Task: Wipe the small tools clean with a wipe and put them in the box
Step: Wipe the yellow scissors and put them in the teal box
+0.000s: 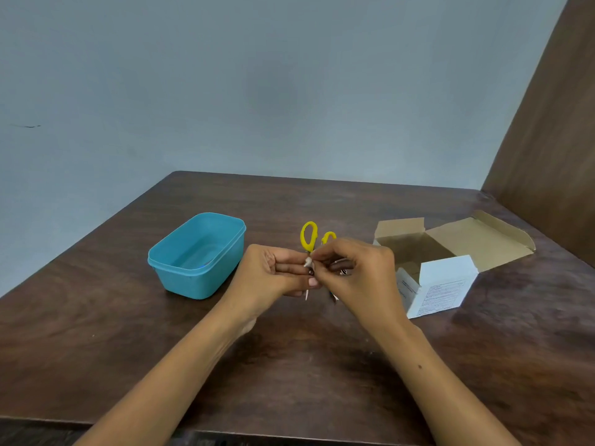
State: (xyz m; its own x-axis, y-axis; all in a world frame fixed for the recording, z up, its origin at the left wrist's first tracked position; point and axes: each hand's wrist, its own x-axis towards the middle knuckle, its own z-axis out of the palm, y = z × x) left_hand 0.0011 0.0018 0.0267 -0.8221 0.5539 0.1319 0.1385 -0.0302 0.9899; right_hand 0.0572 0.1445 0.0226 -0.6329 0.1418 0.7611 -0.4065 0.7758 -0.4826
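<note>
Item: yellow-handled scissors (309, 236), held upright above the tabletop (322, 365), handle loops up, blade end hidden behind the hands. Position: just right of the teal plastic box (197, 255), which stands open and looks empty apart from a faint glint at its near wall.

Left hand (273, 272): fingers curled round the scissors below the loops.

Right hand (357, 268): fingers pinching a small white wipe (308, 262) at the scissors' shank, touching the left hand's fingertips. A thin pale strip hangs below the hands; whether it is wipe or wrapper cannot be told.

Also present: an opened white carton (444, 284) with flaps raised, to the right of the scissors.

Hazards, as judged:
- Blades are out of sight in the grip; a wipe stroke towards the edge could nick a fingertip.
- The wipe is small and barely held; it could slip free and fall.
- Two open containers flank the scissors; the tool could go into the carton instead of the teal box.
</note>
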